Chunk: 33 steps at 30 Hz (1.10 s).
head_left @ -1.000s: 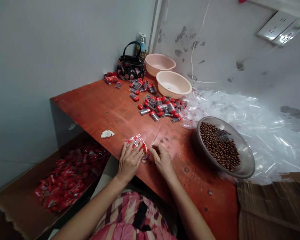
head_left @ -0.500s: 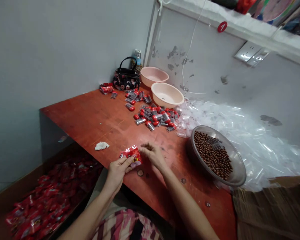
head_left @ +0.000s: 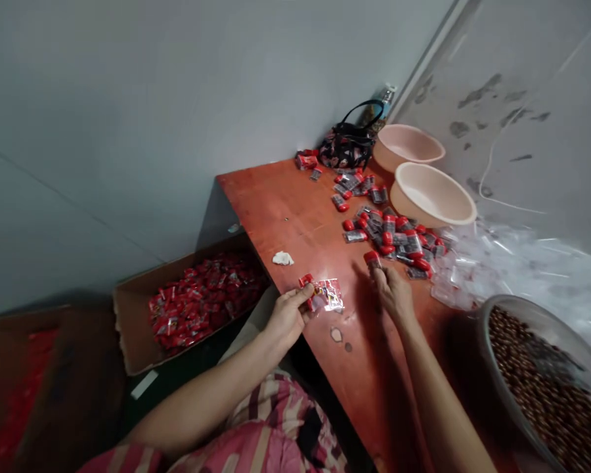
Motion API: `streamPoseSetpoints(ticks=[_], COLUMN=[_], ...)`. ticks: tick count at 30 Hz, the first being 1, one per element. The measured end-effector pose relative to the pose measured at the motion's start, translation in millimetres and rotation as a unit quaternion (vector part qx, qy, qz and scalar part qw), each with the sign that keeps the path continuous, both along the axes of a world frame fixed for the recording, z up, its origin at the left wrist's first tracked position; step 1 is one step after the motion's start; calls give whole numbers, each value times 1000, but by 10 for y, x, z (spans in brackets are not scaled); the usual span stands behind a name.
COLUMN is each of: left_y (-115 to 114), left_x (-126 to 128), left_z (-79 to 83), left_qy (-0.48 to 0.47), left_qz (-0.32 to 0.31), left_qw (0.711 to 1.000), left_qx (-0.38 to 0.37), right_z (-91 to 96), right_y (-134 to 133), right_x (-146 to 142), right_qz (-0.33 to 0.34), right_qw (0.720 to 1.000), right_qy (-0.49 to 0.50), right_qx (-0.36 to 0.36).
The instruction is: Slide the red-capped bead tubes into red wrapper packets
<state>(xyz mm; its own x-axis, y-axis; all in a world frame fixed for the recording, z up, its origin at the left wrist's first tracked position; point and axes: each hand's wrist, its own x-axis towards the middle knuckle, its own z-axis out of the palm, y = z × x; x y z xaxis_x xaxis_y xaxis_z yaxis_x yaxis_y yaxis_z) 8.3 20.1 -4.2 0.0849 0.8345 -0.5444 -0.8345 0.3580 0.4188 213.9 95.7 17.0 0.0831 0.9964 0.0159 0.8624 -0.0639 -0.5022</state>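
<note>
My left hand (head_left: 290,312) pinches a small red printed plastic packet (head_left: 328,294) over the near edge of the red-brown table (head_left: 270,203). My right hand (head_left: 394,292) is closed on a small clear container with a red cap (head_left: 373,259), held above the table. Just beyond it lies a heap of similar red-capped containers (head_left: 389,230) with dark contents. At the right stands a large grey bowl (head_left: 487,328) with many round brown balls (head_left: 536,368) and a dark transparent piece among them.
Clear plastic containers (head_left: 522,256) are piled at the right. Two pale basins (head_left: 433,194), a black flowered handbag (head_left: 347,144) and a bottle (head_left: 387,98) stand at the back. A crumpled white tissue (head_left: 282,258) lies near the edge. A cardboard box (head_left: 128,328) of red packets sits below left.
The view has swung left, bringing the box of red packets into fuller sight. My right hand, empty before, has taken a red-capped container. My left hand still holds the packet.
</note>
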Motion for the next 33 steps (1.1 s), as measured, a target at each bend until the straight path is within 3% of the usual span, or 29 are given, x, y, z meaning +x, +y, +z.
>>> streamPoseSetpoints(ticks=[2, 4, 6, 9, 17, 27, 33], left_y=[21, 45, 71, 83, 13, -37, -66], left_x=[-31, -38, -15, 62, 228, 287, 315], left_z=[-14, -19, -9, 34, 120, 188, 114], left_qy=[-33, -49, -55, -57, -58, 31, 67], left_qz=[27, 43, 41, 27, 14, -99, -147], left_qw=[999, 997, 997, 998, 998, 989, 980], left_qx=[-16, -33, -38, -23, -16, 107, 113], right_z=[15, 24, 10, -21, -26, -119, -144], right_y=[-384, -776, -1074, -1295, -1392, -1402, -1409], right_x=[-79, -255, -466, -677, -606, -545, -572], right_qz=[9, 16, 16, 8, 2, -8, -23], right_qw=[978, 939, 915, 913, 923, 887, 921], right_qy=[208, 337, 395, 405, 385, 460, 388], right_qx=[-21, -67, -81, -58, -8, -38, 28])
